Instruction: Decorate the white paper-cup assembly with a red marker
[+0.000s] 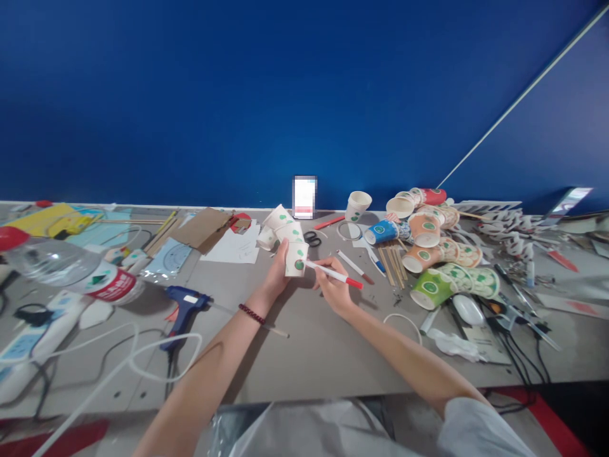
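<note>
My left hand [277,271] is closed around a white paper cup [298,252] with green prints, held above the middle of the table. Right behind it are more white paper cups [277,219] of the same print; whether they are joined to the held one, I cannot tell. My right hand [333,289] grips a white marker [334,273] with a red end. Its tip points left and is at or very near the cup's side; actual contact is too small to make out. Black-handled scissors [313,239] lie just beyond the cup.
A blue glue gun [183,311], a large bottle [85,270] and a power strip [40,339] are on the left. Coloured paper cups [431,289] lie in rows on the right, near wooden sticks [392,266]. A lit screen [304,198] stands against the blue wall.
</note>
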`<state>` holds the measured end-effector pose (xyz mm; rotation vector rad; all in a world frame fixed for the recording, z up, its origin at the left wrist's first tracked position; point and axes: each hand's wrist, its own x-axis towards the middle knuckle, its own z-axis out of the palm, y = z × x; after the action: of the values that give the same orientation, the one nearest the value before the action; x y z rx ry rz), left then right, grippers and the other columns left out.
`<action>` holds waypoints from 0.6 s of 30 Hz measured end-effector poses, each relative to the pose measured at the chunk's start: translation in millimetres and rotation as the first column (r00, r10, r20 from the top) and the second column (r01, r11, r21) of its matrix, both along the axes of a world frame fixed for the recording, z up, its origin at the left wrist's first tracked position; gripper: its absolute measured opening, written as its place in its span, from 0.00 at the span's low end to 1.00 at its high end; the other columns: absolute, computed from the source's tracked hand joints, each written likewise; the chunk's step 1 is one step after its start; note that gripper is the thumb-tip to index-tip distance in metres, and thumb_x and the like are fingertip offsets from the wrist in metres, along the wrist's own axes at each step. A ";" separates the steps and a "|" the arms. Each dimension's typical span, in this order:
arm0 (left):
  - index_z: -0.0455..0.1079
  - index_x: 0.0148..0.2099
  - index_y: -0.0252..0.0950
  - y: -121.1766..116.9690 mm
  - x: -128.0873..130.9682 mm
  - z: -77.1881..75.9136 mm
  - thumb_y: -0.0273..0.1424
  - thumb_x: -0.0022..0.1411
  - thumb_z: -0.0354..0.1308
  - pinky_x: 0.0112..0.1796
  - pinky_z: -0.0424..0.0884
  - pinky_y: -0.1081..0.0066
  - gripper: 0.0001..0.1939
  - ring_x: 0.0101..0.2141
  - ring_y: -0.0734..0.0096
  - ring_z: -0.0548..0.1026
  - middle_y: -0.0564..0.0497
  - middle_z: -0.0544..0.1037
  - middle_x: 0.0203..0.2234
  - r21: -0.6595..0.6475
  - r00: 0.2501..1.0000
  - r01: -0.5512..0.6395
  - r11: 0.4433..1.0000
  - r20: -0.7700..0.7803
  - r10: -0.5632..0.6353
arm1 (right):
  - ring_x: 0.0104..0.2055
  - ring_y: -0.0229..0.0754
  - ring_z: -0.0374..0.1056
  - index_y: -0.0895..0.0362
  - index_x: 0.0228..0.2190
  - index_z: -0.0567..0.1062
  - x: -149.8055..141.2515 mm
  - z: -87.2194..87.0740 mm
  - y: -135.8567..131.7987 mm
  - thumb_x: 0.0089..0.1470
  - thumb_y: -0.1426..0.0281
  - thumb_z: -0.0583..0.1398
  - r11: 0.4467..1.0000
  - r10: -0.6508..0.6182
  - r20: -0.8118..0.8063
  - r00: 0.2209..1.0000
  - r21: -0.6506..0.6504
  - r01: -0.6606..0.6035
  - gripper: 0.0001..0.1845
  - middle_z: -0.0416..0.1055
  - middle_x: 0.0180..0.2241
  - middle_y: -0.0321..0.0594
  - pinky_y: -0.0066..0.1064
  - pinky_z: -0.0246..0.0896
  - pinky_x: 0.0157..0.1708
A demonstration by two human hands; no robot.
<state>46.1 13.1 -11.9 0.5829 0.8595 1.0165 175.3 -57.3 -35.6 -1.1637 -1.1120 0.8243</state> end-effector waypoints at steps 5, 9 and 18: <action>0.76 0.36 0.31 -0.5 -0.2 2.2 0.51 0.71 0.51 0.27 0.73 0.73 0.28 0.23 0.69 0.77 0.45 0.79 0.24 -0.020 1.000 0.000 1.000 0.003 0.000 | 0.16 0.37 0.66 0.53 0.32 0.73 -0.2 0.0 0.3 0.53 0.48 0.65 1.000 -0.001 0.016 1.000 0.001 0.001 0.21 0.72 0.20 0.32 0.29 0.68 0.15; 0.76 0.36 0.31 -0.8 -0.6 2.5 0.52 0.70 0.53 0.27 0.73 0.74 0.27 0.23 0.70 0.77 0.45 0.79 0.24 -0.008 1.000 0.000 1.000 0.020 0.000 | 0.16 0.36 0.66 0.52 0.32 0.71 -0.1 -0.4 0.4 0.53 0.49 0.64 1.000 -0.005 0.038 0.999 0.002 0.004 0.20 0.71 0.20 0.31 0.28 0.68 0.15; 0.76 0.36 0.30 0.5 -0.8 0.9 0.50 0.72 0.49 0.26 0.73 0.74 0.28 0.23 0.69 0.77 0.44 0.79 0.23 -0.005 0.999 0.013 1.000 0.031 -0.013 | 0.16 0.36 0.66 0.52 0.31 0.70 0.9 -4.4 1.6 0.53 0.50 0.64 1.000 0.012 0.013 1.000 0.000 -0.012 0.19 0.71 0.20 0.31 0.27 0.66 0.14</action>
<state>45.3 13.6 -11.0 0.5668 0.8295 1.0088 176.2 -55.8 -40.0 -1.1644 -1.1305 0.8266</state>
